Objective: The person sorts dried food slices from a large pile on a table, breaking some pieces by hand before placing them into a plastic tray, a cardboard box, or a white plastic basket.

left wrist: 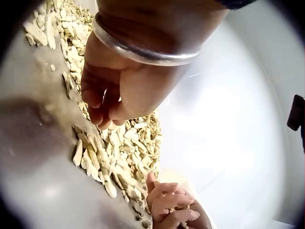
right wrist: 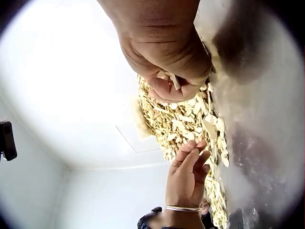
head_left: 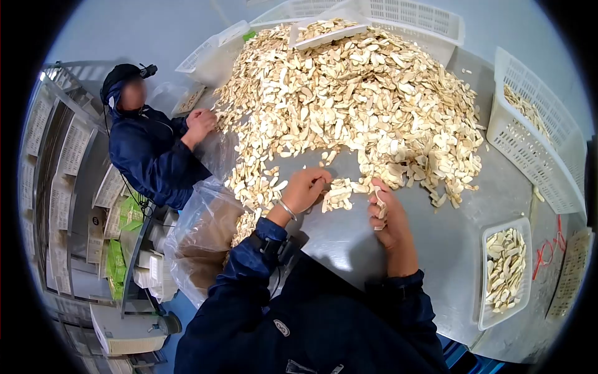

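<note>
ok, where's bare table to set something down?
Widest: the steel table between the right hand and the small slice-filled tray. Smaller: the pocket between the left hand and the slice pile. Crowded: the far side, pile running back toward the white baskets, and between the hands, where a small heap lies.

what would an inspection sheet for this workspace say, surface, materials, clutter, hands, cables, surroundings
Surface: metal table, partly covered by pale slices
Job's things: pale slices in a large heap; more in a small white tray at right
Clutter: red item right of the tray; clear plastic bag at left
Hands: left hand curled near slices, grip unclear; right hand holds pale slices
Cables: dark cord by the left wrist
Surroundings: another person left of the heap; perforated white basket at right
</note>
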### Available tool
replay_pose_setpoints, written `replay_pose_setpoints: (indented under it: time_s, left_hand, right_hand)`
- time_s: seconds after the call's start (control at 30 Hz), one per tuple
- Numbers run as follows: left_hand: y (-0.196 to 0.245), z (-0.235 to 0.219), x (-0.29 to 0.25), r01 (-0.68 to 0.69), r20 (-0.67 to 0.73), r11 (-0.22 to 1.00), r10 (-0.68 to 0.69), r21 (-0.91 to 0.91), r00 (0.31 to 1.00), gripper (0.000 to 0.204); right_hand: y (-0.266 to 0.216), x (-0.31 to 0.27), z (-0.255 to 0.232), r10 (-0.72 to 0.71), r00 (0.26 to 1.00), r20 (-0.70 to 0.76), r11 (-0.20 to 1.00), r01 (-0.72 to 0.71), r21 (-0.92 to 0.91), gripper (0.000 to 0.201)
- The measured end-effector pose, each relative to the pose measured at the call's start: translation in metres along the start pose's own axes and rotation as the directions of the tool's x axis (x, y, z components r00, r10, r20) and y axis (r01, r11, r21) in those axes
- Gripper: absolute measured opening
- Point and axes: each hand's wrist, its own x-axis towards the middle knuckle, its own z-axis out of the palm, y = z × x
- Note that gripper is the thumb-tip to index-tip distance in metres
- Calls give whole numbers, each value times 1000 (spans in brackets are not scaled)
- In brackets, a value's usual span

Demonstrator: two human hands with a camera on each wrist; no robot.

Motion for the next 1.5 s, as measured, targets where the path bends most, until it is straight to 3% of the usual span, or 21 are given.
replay_pose_setpoints:
  time_s: [0.1, 0.2, 0.23, 0.43, 0.53, 0.63, 0.73, 0.83, 1.0, 1.13, 1.2, 1.23, 1.33, 1.37, 1.43, 1.5]
  left_hand:
    - [12, 11, -12, -59, -64, 991, 67, 121, 996, 21]
    - [24, 25, -18, -294, -78, 928, 318, 229, 945, 29]
    - [26, 26, -21, -313, -66, 902, 347, 298, 936, 34]
    - [23, 31, -31, -180, -39, 948, 197, 263, 980, 21]
    - [24, 32, -37, -127, -111, 982, 144, 141, 983, 14]
    - [29, 31, -44, 18, -116, 996, -7, 90, 993, 11]
    - [30, 32, -48, 117, -40, 991, -120, -70, 992, 16]
    - [27, 45, -54, 179, 36, 872, -182, -455, 983, 20]
    - [34, 57, -58, 98, 35, 808, -96, -580, 995, 22]
    - [26, 52, -50, 47, -20, 725, -84, -687, 996, 21]
    - [35, 47, -51, 88, -39, 959, -102, -269, 994, 22]
    - [41, 44, -51, 105, -51, 994, -106, -29, 993, 23]
    - [46, 55, -47, -206, -48, 914, 237, 350, 970, 24]
    - [44, 63, -46, -269, -133, 889, 337, 370, 932, 22]
    - [40, 67, -46, -278, -133, 890, 344, 362, 930, 21]
    - [37, 67, -43, -287, -129, 890, 350, 355, 928, 21]
  right_hand:
    - [-2, -3, 4, 12, 999, -51, 999, -10, 44, 29]
    - [1, 0, -2, 17, 1000, -25, 999, -16, 34, 25]
    - [1, 0, -2, 15, 1000, -22, 1000, -15, 21, 24]
    - [2, -6, 12, -47, 996, -75, 988, 36, -147, 23]
    - [-1, -8, 18, -33, 997, -76, 975, 15, -224, 23]
    - [3, -7, 19, -55, 996, -76, 936, 25, -350, 23]
    - [10, -7, 21, -99, 993, -62, 873, 56, -484, 20]
    - [10, -11, 27, -104, 993, -61, 834, 54, -549, 18]
    - [13, -10, 29, -88, 996, -23, 847, 62, -528, 16]
    - [10, -7, 15, -97, 995, 15, 956, 97, -279, 15]
    - [4, -5, 6, -121, 992, 29, 989, 123, -83, 13]
    - [1, -4, 2, -126, 991, 52, 991, 124, 41, 13]
    - [-9, -3, -6, -146, 986, 80, 941, 113, 318, 15]
    - [-15, -4, -7, -155, 986, 65, 927, 122, 356, 17]
    - [-35, -18, -9, -177, 984, 25, 891, 150, 429, 23]
    - [-60, -44, -12, -324, 945, -55, 882, 322, 343, 24]
